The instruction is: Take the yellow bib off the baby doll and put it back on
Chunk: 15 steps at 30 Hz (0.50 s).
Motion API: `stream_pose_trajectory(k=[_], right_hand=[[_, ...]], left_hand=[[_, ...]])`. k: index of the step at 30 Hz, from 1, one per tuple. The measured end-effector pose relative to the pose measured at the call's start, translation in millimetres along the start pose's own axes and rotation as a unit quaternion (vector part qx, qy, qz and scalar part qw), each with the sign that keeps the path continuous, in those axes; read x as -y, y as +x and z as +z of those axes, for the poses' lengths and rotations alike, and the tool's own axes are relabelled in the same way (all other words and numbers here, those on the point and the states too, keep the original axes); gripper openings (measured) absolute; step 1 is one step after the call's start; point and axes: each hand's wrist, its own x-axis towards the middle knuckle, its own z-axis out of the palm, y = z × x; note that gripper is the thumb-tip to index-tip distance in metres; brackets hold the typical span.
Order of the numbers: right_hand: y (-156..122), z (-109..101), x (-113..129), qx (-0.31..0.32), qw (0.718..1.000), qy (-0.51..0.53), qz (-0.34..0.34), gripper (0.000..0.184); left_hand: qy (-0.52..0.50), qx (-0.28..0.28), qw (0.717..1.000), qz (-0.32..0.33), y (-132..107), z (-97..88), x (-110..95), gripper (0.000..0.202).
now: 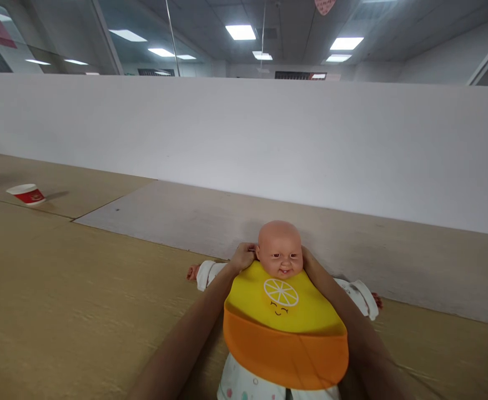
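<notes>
A baby doll (280,248) in white clothes lies on its back on the wooden table (60,300), arms spread. A yellow and orange silicone bib (283,328) with a lemon face covers its chest. My left hand (244,256) is curled at the doll's neck beside its ear, fingers closed on the bib's neck strap. My right hand (308,260) reaches behind the other side of the doll's neck, and its fingers are hidden by the head.
A red and white paper cup (27,194) lies tipped on the table at the far left. A paler grey board (210,216) covers the table behind the doll. A white partition wall (244,139) runs along the back edge.
</notes>
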Motion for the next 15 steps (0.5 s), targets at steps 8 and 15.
stream_pose_trajectory(k=[8, 15], right_hand=[[-6.8, -1.5, 5.9, 0.023, 1.000, 0.013, -0.014, 0.025], [-2.1, -1.5, -9.0, 0.027, 0.999, 0.024, -0.004, 0.027]], left_hand=[[-0.039, -0.033, 0.998, 0.023, -2.3, 0.3, -4.0, 0.031], [-0.045, -0.039, 0.998, 0.039, -1.6, 1.9, -4.8, 0.028]])
